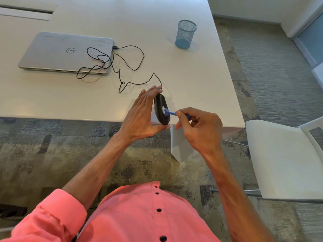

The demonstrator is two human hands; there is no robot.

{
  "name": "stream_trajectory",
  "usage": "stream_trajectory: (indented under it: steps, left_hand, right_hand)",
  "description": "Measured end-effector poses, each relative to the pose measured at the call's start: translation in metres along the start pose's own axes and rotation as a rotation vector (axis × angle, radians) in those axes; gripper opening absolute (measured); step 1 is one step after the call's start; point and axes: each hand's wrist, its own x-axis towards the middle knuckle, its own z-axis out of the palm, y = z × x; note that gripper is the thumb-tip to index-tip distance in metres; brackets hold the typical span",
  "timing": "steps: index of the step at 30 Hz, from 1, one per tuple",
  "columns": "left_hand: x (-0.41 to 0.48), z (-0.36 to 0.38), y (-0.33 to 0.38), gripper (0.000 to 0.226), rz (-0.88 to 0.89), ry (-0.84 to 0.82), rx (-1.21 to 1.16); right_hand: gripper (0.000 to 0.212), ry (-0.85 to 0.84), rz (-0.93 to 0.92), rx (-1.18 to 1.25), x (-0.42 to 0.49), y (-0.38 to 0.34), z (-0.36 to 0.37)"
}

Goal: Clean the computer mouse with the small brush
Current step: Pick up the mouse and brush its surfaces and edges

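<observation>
Bristles of the small blue plastic brush (171, 113) your right hand (201, 130) pinches touch the black corded mouse (159, 106) your left hand (139, 117) grips.

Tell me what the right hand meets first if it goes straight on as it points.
The right hand, pinching the small blue brush, points at the black computer mouse. The brush tip looks already on it, so the mouse comes first, backed by the left hand.

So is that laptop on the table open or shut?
Shut. The laptop lies flat with its lid down, logo facing up, and the cable loops over it.
</observation>
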Motion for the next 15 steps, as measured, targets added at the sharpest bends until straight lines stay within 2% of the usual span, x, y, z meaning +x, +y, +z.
stream_trajectory:
  steps: [4, 8, 11, 15]
  left_hand:
    - [0.002, 0.003, -0.004, 0.122, 0.016, -0.023, 0.021]
    - [0.001, 0.004, -0.004, 0.122, 0.034, -0.022, 0.021]
    - [0.004, 0.004, -0.002, 0.124, 0.042, -0.019, 0.023]
    - [0.007, 0.002, -0.003, 0.117, 0.052, -0.01, 0.052]
  right_hand:
    - [0.016, -0.073, 0.014, -0.082, 0.0, 0.0, -0.01]
    - [0.014, 0.047, 0.017, 0.036, 0.007, -0.008, -0.008]
    - [0.015, 0.066, 0.014, -0.006, 0.012, -0.015, 0.001]
    - [0.016, -0.062, -0.047, -0.196, 0.012, -0.015, -0.005]
